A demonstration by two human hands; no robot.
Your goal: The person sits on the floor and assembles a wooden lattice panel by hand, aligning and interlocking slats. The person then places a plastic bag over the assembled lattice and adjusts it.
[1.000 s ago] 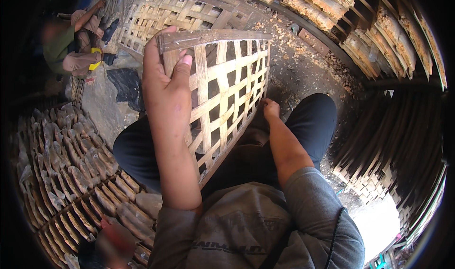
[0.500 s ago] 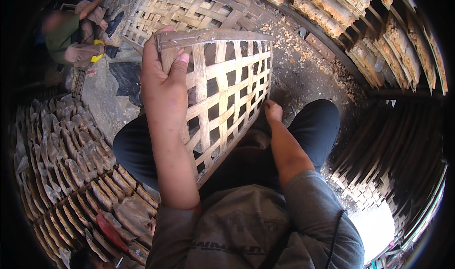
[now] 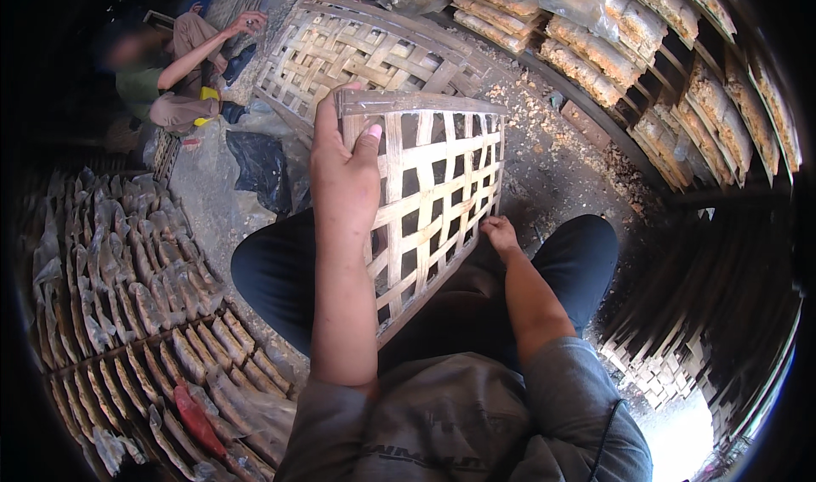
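A woven bamboo tray (image 3: pixel 438 161) with a wooden frame is held up on edge above my lap, its open lattice turned partly toward me. My left hand (image 3: pixel 347 163) grips the upper left corner, the thumb pressed on the near face and the fingers wrapped behind the frame. Down at the lower right edge, my right hand (image 3: pixel 500 234) is closed on the frame, with its fingertips partly hidden. Beyond it, a second woven bamboo tray (image 3: pixel 357 61) lies on the ground.
Wrapped crumbly slabs fill racks (image 3: pixel 586 61) at the upper right and trays (image 3: pixel 144 303) at the left. A black plastic sheet (image 3: pixel 257 169) lies on the floor. Another person (image 3: pixel 174 87) sits at the upper left. Stacked woven trays (image 3: pixel 680 312) stand at the right. Crumbs litter the ground ahead.
The whole view has shifted, so the tray and both hands appear further right and lower. Both hands keep their hold on the frame. The other person's arm has moved outward.
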